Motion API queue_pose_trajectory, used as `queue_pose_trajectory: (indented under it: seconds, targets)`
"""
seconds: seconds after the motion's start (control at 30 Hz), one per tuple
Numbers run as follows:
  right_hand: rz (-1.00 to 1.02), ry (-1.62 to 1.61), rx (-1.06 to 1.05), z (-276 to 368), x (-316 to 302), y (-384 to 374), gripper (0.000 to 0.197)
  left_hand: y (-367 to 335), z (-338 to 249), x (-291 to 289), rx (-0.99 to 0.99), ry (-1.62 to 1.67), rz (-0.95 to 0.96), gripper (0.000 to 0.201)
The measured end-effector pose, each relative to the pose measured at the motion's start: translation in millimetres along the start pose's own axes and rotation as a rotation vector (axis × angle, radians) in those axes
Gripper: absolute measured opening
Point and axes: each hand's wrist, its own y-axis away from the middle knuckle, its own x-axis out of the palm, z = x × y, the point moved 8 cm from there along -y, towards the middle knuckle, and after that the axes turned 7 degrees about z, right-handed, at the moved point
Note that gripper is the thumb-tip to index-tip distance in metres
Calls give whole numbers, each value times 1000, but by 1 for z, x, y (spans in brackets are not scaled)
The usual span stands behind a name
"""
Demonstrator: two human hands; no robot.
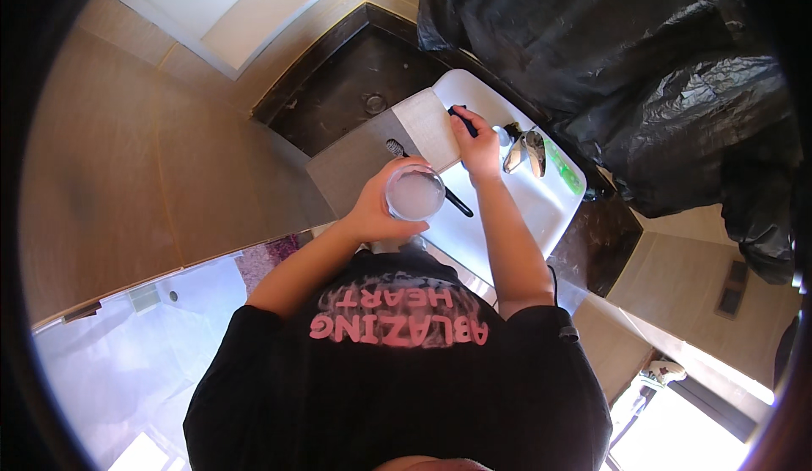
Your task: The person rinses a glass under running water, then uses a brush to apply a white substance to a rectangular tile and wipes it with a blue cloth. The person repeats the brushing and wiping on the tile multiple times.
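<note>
My left hand [378,203] is wrapped around a clear cup [414,193] with cloudy whitish liquid in it. To its right, my right hand [480,148] is closed on a small dark blue object [458,113], whose kind I cannot make out, above the white basin. A tool with a black handle [458,205] and a ridged silvery head [395,146] lies under the cup, its middle hidden by my left hand and the cup. Beneath it is a flat grey and beige board [355,167] that reaches over the basin's left side.
The white basin [554,232] has a shiny metal tap [531,151] and a green item [564,167] at its far right. Black plastic sheeting [609,65] hangs behind it. A dark recessed ledge [338,82] with a round drain lies at the far left, beside tiled walls [152,150].
</note>
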Motion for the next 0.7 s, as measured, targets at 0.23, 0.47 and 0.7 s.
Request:
queue_pose_trajectory:
  seconds: [0.23,0.47,0.7]
  targets:
    - [-96,22,41,8,1,6,23,17,-12,-26,12,13,-109,80]
    - [-100,376,-498,99,8,49,19,26,-18,-39,37,-115,-121,78]
    - [188,664,-641,106,55,58,23,24,-4,-51,11,36,-109,81]
